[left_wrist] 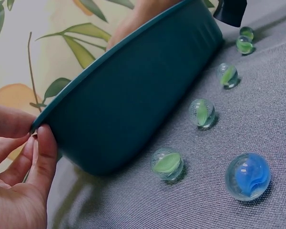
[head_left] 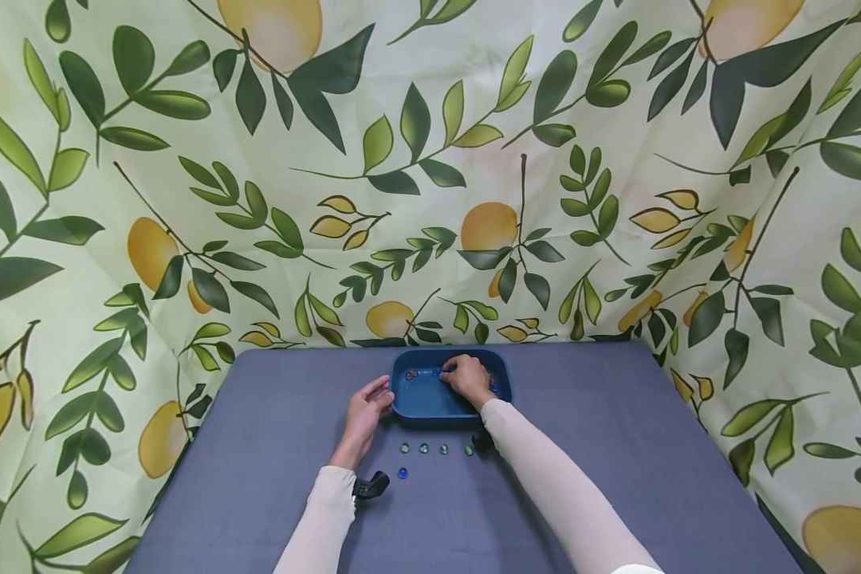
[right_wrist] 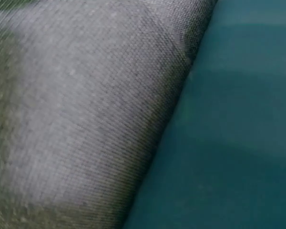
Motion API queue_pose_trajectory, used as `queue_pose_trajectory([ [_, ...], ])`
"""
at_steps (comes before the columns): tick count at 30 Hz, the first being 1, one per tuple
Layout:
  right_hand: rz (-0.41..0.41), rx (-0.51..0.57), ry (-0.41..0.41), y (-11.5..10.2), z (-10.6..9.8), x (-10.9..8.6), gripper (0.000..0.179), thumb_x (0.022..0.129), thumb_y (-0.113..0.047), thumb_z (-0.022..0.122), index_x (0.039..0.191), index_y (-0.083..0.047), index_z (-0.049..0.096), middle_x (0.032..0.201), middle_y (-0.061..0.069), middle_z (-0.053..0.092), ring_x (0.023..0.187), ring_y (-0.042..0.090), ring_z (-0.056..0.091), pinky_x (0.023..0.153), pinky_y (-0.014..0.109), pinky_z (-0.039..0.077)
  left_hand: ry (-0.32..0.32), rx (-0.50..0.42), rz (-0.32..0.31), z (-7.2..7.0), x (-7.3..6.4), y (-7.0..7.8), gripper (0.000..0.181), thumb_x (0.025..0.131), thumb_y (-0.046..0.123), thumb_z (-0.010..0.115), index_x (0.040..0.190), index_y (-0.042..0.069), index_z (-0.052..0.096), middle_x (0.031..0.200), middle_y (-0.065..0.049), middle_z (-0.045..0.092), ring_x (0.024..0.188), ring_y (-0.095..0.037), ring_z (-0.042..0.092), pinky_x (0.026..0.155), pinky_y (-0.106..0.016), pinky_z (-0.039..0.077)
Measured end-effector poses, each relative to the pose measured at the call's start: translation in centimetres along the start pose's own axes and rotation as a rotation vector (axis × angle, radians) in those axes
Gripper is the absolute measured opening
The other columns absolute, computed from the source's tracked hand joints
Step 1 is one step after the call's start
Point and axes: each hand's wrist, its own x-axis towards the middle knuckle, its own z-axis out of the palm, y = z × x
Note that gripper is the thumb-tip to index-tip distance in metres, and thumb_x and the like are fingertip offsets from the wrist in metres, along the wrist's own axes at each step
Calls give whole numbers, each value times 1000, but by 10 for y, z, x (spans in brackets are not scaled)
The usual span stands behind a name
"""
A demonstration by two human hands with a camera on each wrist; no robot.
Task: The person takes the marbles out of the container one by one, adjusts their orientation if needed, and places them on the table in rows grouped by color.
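Note:
A dark teal plastic tub [head_left: 438, 418] stands on the table. My left hand [head_left: 364, 410] pinches its left rim, thumb on the near side and fingers behind, as the left wrist view shows [left_wrist: 26, 167]. My right hand [head_left: 466, 378] reaches down inside the tub, its fingertips pinching a blue marble [head_left: 442, 375]. Another blue marble [head_left: 435, 372] lies close beside those fingertips, and reddish marbles [head_left: 411, 374] sit at the tub's left. More marbles at the right are partly hidden by my hand. Only the tub's wall [right_wrist: 238, 133] and cloth fill the right wrist view.
In front of the tub, several green-swirled marbles [left_wrist: 202, 113] lie in a row on the grey cloth [head_left: 294, 414]. One blue marble [left_wrist: 248, 176] sits nearer to me, below the row's left end. A leaf-and-fruit patterned curtain [head_left: 416, 199] closes off the back and sides.

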Motion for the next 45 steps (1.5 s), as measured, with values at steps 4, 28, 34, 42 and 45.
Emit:
queue_pose_trajectory([
  [4, -8, 6, 9, 0, -3, -1, 15, 86, -28, 75, 97, -19, 77, 105, 5, 74, 88, 25, 65, 81, 47, 51, -1, -1, 9, 1, 0, 1, 42, 94, 3, 60, 136, 2, 56, 132, -23, 57, 95, -8, 59, 74, -23, 51],
  [28, -119, 355, 40, -8, -30, -18, 16, 88, -30, 73, 96, -16, 74, 68, 2, 65, 57, 14, 53, 56, 29, 42, 20, 21, 6, 2, -1, -1, 41, 94, 4, 61, 135, 2, 57, 130, -20, 58, 96, -10, 59, 77, -26, 53],
  [34, -150, 381, 63, -10, -37, -29, 17, 87, -31, 74, 95, -16, 74, 65, -2, 59, 56, 16, 50, 56, 29, 40, 18, 27, -1, 2, -1, -2, 41, 94, 5, 61, 136, 4, 57, 131, -19, 58, 98, -12, 58, 82, -31, 53],
  [42, -233, 406, 80, -12, -47, -49, 15, 88, -30, 73, 94, -16, 73, 63, -3, 55, 54, 15, 47, 54, 27, 37, 12, 21, -6, 2, 0, -2, 41, 94, 6, 61, 136, 4, 57, 130, -18, 58, 101, -13, 59, 77, -25, 53],
  [45, -251, 425, 69, -15, -51, -58, 14, 87, -29, 74, 94, -17, 73, 63, -3, 56, 54, 15, 48, 53, 28, 38, 8, 21, -8, 1, 0, -1, 42, 94, 5, 60, 136, 5, 57, 131, -18, 58, 101, -11, 59, 77, -24, 52],
])
